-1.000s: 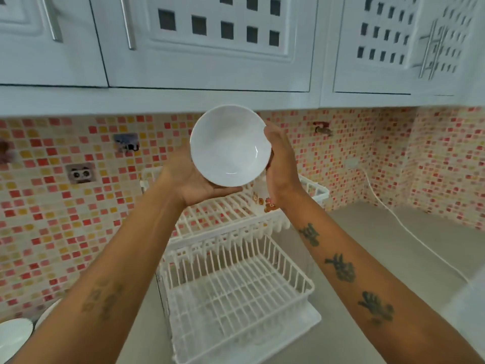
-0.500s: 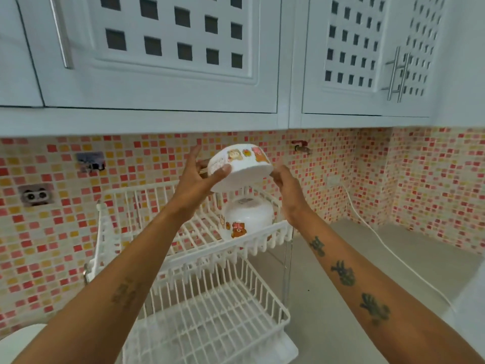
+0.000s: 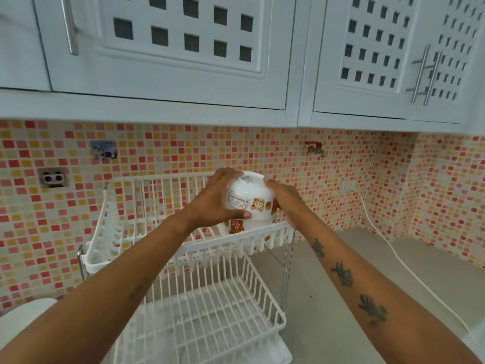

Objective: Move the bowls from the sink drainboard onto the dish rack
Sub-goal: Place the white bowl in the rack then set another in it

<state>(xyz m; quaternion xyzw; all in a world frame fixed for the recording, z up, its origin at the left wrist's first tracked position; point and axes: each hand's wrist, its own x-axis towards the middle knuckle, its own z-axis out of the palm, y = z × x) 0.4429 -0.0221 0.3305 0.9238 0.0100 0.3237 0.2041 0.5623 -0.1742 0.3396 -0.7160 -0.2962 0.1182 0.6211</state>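
A white bowl with cartoon bear pictures (image 3: 249, 199) is upside down between both my hands, over the top tier of the white two-tier dish rack (image 3: 147, 203). It sits on top of a second upside-down cartoon bowl (image 3: 235, 227) resting on that tier near its right front corner. My left hand (image 3: 217, 203) grips the upper bowl's left side, thumb along its rim. My right hand (image 3: 284, 200) holds its right side. The rack's lower tier (image 3: 204, 319) has nothing in it.
White wall cabinets (image 3: 183, 61) hang low above the rack. A mosaic tile backsplash runs behind. A white cable (image 3: 388, 248) crosses the grey counter (image 3: 341, 311) on the right. A white rounded object (image 3: 23, 316) shows at the lower left edge.
I turned the bowl from facing me to upside down. Both hands lowered it onto the other bowl on the rack's top tier.
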